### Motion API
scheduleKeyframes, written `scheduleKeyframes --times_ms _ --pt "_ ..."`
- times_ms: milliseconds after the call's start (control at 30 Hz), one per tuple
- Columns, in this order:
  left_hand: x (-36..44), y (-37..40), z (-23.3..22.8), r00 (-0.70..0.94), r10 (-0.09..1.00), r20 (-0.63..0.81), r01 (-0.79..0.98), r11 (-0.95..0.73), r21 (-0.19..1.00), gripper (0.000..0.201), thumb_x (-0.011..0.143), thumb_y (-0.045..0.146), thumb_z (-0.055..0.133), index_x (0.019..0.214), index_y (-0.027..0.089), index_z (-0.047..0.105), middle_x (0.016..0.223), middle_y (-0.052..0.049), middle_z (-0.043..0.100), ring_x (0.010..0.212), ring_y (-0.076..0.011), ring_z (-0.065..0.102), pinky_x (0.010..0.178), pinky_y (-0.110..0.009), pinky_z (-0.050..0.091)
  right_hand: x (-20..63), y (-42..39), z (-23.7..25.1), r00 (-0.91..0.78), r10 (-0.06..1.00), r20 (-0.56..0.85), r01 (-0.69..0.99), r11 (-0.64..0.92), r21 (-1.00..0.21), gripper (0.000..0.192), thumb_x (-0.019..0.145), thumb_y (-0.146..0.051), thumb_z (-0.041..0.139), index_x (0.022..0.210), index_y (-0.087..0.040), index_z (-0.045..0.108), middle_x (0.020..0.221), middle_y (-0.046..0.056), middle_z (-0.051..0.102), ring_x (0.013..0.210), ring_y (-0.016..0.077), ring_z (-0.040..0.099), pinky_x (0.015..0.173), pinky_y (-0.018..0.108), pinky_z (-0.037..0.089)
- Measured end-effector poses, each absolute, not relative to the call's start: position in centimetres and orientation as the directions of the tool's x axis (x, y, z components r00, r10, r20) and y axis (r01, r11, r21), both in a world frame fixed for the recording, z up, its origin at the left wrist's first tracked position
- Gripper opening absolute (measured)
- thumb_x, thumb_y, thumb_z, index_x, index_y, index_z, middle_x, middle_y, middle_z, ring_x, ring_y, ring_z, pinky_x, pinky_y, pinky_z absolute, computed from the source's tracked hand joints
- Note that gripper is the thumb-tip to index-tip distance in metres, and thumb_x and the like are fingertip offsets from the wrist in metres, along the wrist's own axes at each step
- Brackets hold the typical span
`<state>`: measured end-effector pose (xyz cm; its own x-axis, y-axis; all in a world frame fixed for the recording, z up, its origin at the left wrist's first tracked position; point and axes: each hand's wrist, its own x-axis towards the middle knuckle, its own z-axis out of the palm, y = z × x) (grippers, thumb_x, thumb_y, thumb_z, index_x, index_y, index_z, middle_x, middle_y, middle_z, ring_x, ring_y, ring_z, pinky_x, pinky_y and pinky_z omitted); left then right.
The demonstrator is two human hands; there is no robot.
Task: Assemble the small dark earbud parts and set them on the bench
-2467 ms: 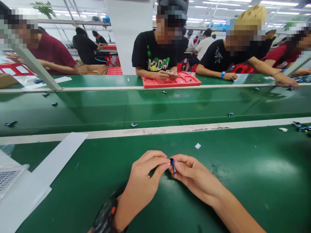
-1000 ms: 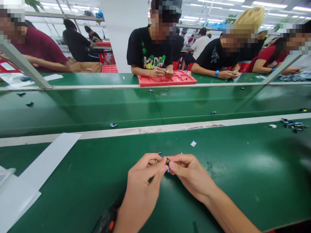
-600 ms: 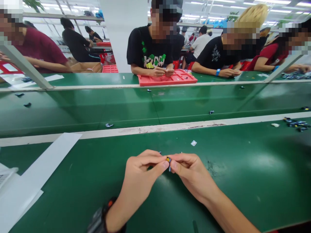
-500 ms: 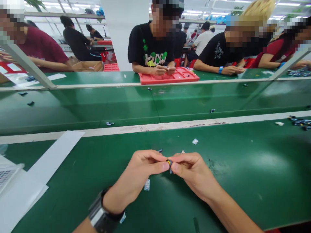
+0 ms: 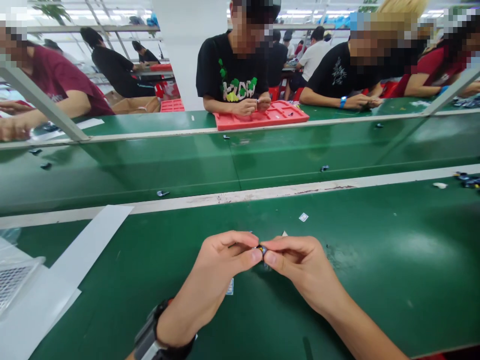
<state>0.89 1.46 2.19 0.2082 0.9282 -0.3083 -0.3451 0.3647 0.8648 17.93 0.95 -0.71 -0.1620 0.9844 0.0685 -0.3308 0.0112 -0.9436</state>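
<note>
Since the earlier frames both hands have stayed joined at the same spot on the green worktop (image 5: 375,260), while a small printed label (image 5: 230,286) has come into view beneath the left wrist and the camera has tilted slightly. Left hand (image 5: 221,270) and right hand (image 5: 303,267) meet fingertip to fingertip, each pinching one side of a small dark part (image 5: 261,249) with a yellow-orange spot; the part is held just above the worktop, between the thumbs and forefingers. Judged step: fitting or pressing the small part together, mid-way. The next move appears to call for steady, aligned fingertip pressure without letting the piece twist or slip.

Pose: both wrists low, forearms converging from the near edge, fingers curled; a watch (image 5: 150,342) sits on the left wrist.

Outward: a small white scrap (image 5: 303,217) lies beyond the hands; a white paper strip (image 5: 90,240) lies to the left. Across the conveyor belt (image 5: 187,165), a co-worker handles something over a red tray (image 5: 262,119).
</note>
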Motion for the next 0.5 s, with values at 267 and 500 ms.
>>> scheduleKeyframes --times_ms 267,500 --pt "2.1 0.6 1.3 0.025 0.998 0.06 -0.272 -0.05 0.961 0.009 0.073 0.012 0.08 0.077 0.02 0.084 0.099 -0.008 0.074 0.082 -0.0178 0.074 0.072 -0.021 0.063 17.4 0.9 -0.3 -0.126 0.987 -0.1 -0.495 -0.15 -0.856 0.011 0.068 -0.028 0.091 0.076 -0.026 0.083 0.068 -0.001 0.077 0.061 0.0065 0.063 0.062 0.014 0.054" --pt "2.4 0.7 1.0 -0.003 1.0 0.014 -0.25 -0.014 0.968 0.031 0.069 0.013 0.086 0.097 0.026 0.082 0.106 -0.006 0.076 0.093 -0.0211 0.075 0.084 -0.025 0.063 17.6 1.1 0.1 -0.153 0.979 -0.132 -0.488 -0.191 -0.852 0.021 0.06 -0.029 0.095 0.076 -0.023 0.083 0.068 0.001 0.076 0.062 0.0099 0.063 0.065 0.022 0.053"
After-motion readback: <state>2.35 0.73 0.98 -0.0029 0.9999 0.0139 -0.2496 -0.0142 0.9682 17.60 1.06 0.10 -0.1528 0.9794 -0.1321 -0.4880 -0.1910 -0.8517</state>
